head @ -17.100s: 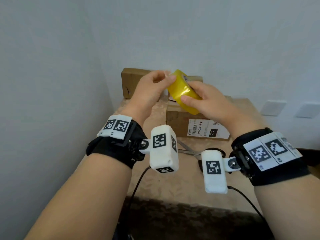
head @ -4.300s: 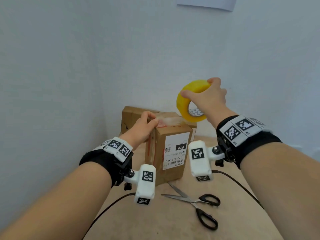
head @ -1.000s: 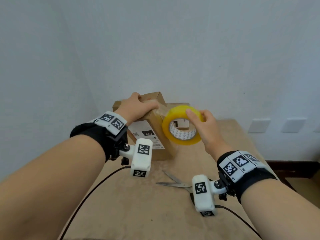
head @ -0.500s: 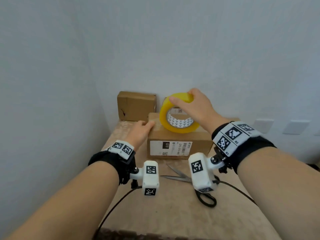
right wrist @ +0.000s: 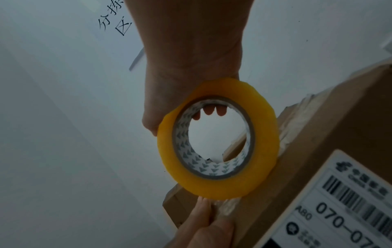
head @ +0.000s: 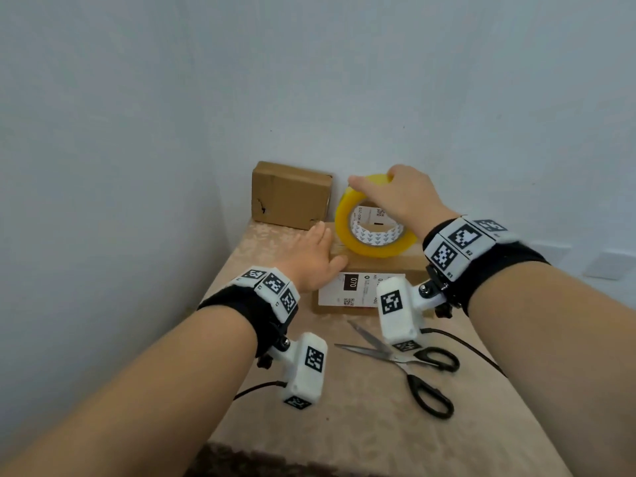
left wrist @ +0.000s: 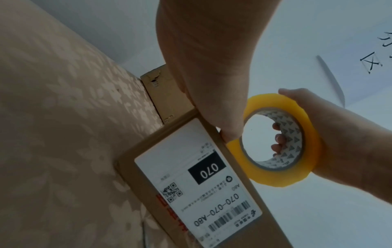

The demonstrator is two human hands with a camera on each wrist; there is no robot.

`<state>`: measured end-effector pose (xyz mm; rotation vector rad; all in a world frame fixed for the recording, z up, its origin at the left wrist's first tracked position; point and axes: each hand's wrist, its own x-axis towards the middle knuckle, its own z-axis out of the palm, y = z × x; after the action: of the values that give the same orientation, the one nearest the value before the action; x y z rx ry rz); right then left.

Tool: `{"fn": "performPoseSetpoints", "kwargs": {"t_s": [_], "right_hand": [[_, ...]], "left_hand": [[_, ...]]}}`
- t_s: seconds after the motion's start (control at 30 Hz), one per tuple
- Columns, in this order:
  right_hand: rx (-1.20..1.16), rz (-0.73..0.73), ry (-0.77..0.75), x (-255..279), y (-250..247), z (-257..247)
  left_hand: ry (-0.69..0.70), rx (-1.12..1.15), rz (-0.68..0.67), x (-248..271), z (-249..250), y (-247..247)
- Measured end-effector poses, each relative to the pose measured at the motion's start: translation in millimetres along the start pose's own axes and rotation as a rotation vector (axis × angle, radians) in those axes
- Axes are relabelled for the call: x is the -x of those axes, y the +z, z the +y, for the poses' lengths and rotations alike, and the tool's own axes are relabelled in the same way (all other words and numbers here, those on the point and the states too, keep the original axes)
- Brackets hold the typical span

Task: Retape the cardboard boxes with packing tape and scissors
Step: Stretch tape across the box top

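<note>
Tape roll (head: pixel 375 247) — on box (head: pixel 382 261) edge

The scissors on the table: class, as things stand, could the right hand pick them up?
Probably not at once. The right hand grips the tape roll on the labelled box. The scissors lie uncovered on the table below that wrist; once the roll is released, nothing blocks them.

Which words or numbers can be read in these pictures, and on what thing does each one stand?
"070": white on a black patch of the shipping label on the near cardboard box.
"070-070-A80": same label, beside its barcode.
Small print, QR code and red marks on the label: too small to read.
Handwritten characters on the paper sheet on the wall: cut off, not readable.
Tape roll core: printed pattern only.
Wrist tags: coded squares; their small letters are blurred.
</note>
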<state>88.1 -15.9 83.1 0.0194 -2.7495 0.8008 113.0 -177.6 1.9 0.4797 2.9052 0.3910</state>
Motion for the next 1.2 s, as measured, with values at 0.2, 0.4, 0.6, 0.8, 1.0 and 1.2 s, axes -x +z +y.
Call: {"fn": "performPoseSetpoints", "kwargs": {"t_s": [0.2, 0.4, 0.6, 0.8, 1.0, 1.2], "right_hand": [[0.168, 0.005, -0.061, -3.9, -20.7, 1.2], [0.379, -0.063, -0.050, -3.6, -39.9, 38.3], [-0.174, -0.041, 0.134, 7.5, -48.8, 68.6], [-0.348, -0.001, 0.138, 14.0, -32.9, 72.5], [-0.092, 0.072, 0.063, 7.3, -30.2, 57.6], [0.214, 0.107, -0.008, 2.1, -57.3, 55.1]], "left_hand": [[-0.019, -0.178, -0.032, 3.8, -3.3, -5.9], [-0.011, -0.253, -0.082, 1.6, 1.7, -10.9], [-0.010, -0.381, -0.073, 1.9, 7.1, -12.1], [0.049, -0.397, -0.102, -12.0, 42.2, -1.2], [0.059, -0.274, -0.075, -19.5, 38.2, 7.9], [0.072, -0.259, -0.067, -16.6, 39.2, 4.5]]}}
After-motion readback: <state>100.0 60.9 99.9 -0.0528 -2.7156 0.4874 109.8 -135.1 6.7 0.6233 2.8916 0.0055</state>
